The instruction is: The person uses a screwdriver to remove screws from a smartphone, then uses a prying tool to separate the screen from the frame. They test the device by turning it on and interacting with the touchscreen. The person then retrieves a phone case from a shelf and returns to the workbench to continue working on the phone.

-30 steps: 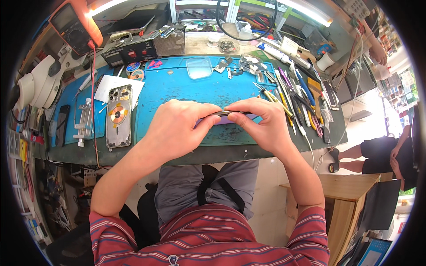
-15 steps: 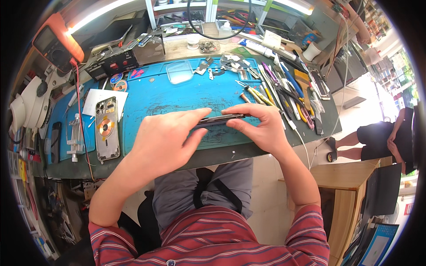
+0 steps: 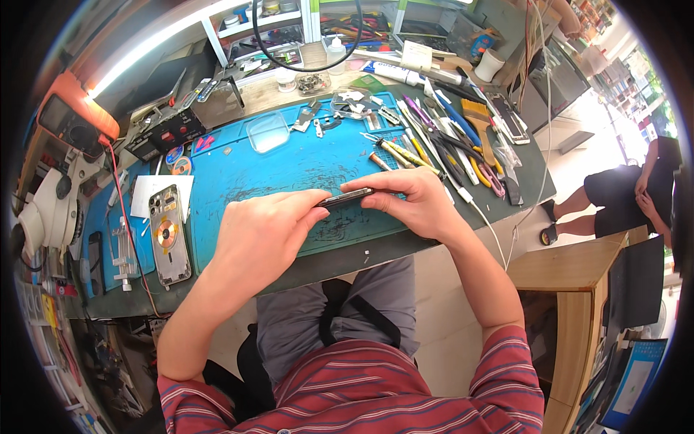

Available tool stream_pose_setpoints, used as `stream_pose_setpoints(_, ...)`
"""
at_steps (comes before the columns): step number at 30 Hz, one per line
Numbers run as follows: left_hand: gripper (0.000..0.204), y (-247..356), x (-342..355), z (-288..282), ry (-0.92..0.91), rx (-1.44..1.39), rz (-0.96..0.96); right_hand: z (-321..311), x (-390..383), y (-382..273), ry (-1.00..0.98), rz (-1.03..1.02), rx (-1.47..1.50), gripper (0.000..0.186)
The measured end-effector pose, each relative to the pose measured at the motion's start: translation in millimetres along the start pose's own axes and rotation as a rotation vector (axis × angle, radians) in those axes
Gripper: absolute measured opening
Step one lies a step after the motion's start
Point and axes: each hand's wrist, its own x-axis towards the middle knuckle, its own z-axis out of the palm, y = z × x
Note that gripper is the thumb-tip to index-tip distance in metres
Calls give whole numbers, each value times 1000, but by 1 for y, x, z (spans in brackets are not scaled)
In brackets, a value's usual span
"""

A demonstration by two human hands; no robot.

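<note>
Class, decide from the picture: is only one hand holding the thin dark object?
No: the left hand and the right hand each grip one end of the thin dark object.

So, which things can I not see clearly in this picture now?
Thin dark object: head view, its ends covered by left hand and right hand, its underside turned away.
Standing person: head view, head cut off by right rim.
White speck on bench: head view, too small to name.

Above the mat [image 3: 231, 173], a phone part [image 3: 345, 197] lies between left hand [image 3: 253, 233] and right hand [image 3: 419, 199]. Beyond the mat's left edge, a phone back housing [image 3: 173, 257] overlaps a paper sheet [image 3: 143, 194]; a tray [image 3: 267, 133] sits near the far edge.
</note>
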Motion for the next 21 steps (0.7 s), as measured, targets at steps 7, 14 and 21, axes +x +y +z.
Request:
stream_pose_setpoints(7, 21, -2, 0, 3, 43, -15, 23, 2, 2, 4, 24, -57, -7, 22)
stream_pose_setpoints(14, 19, -1, 1, 4, 61, -2, 12, 5, 4, 0, 40, -41, 87, 20)
stream_pose_setpoints(21, 20, 3, 3, 1, 32, -52, -63, 11, 4, 2, 71, -7, 145, 20)
